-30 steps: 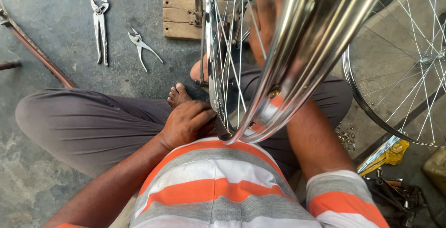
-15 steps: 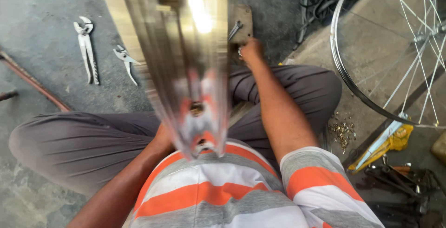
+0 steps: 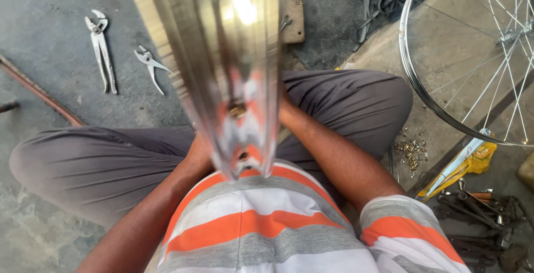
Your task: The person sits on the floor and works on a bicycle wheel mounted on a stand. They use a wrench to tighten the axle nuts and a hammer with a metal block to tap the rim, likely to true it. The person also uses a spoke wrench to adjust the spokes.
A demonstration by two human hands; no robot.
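Upright, the shiny wheel rim (image 3: 222, 56) stands between both hands, left hand (image 3: 197, 153) and right hand (image 3: 285, 109) mostly hidden behind it; their grip cannot be told.

Shiny wheel rim (image 3: 222, 56) fills centre frame, both hands mostly hidden behind it; pliers (image 3: 101, 50) lie upper left, spoked wheel (image 3: 445, 117) upper right.

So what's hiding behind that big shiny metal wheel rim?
Both hands: the left hand and right hand peek out at the shiny metal wheel rim's edges. Their fingers are covered, and so is part of the grey-trousered lap.
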